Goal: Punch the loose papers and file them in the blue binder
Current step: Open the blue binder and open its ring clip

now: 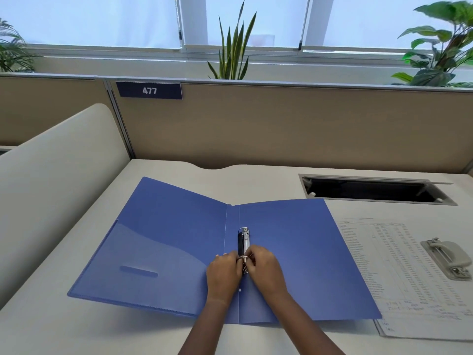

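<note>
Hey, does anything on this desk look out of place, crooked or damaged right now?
Nothing spilled or damaged. The right cover of the blue binder overlaps the left edge of the loose papers, where the hole punch lies, and the cable hatch in the desk stands open.

Over the blue binder, at its spine: left hand and right hand, both bare. Forearms bare from wrist to frame edge. Faint crease rings left wrist.
</note>
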### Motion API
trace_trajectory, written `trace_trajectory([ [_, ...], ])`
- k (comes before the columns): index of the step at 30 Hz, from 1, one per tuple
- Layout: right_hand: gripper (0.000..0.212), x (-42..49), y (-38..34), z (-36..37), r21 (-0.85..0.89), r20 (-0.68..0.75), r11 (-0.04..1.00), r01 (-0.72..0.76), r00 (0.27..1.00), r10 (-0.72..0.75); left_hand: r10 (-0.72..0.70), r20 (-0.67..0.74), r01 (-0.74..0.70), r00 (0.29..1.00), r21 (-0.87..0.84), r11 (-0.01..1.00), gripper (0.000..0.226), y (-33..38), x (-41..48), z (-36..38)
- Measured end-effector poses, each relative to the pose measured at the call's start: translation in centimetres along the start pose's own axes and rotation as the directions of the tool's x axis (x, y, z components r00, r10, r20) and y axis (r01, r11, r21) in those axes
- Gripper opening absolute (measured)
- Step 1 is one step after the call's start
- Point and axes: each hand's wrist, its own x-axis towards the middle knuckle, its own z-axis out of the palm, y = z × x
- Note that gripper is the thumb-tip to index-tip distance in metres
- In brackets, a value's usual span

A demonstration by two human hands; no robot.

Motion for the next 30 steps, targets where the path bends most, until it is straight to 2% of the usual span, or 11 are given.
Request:
trace_trajectory([
  [1, 0.004, 0.1, -0.2, -0.1, 0.031, -0.010, 0.999, -0.034, 0.999, 0.034, -0.004, -0.002, 0.004, 1.000, -0.007, 1.000, 0.030, -0.1, 0.0, 0.0],
  [5, 0.018, 0.3, -0.6, -0.2, 0.098, -0.010, 0.989, -0.112, 0.994, 0.113, -0.002, -0.013, 0.001, 1.000, -0.016, 1.000, 0.030, -0.1, 0.0, 0.1],
  [11, 0.018, 0.2, 0.2, 0.0, 0.264, -0.001, 0.947, -0.183, 0.982, 0.190, 0.012, -0.013, -0.012, 1.000, -0.001, 1.000, 0.032, -0.2, 0.3, 0.4],
  [19, 0.021, -0.1, 0.9, 0.2, 0.393, -0.020, 0.895, -0.212, 0.971, 0.239, 0.067, -0.040, -0.067, 0.997, -0.008, 0.998, 0.032, -0.8, 0.4, 0.7],
  [25, 0.033, 0.0, 1.3, 0.1, 0.445, 0.028, 0.856, -0.262, 0.960, 0.280, 0.078, -0.046, -0.078, 0.996, 0.010, 0.997, 0.033, -1.0, 0.3, 0.6],
  [30, 0.029, 0.0, 2.0, 0.1, 0.490, 0.068, 0.833, -0.257, 0.964, 0.257, 0.080, -0.057, -0.081, 0.995, -0.014, 0.997, 0.030, -0.9, -0.4, 0.6],
])
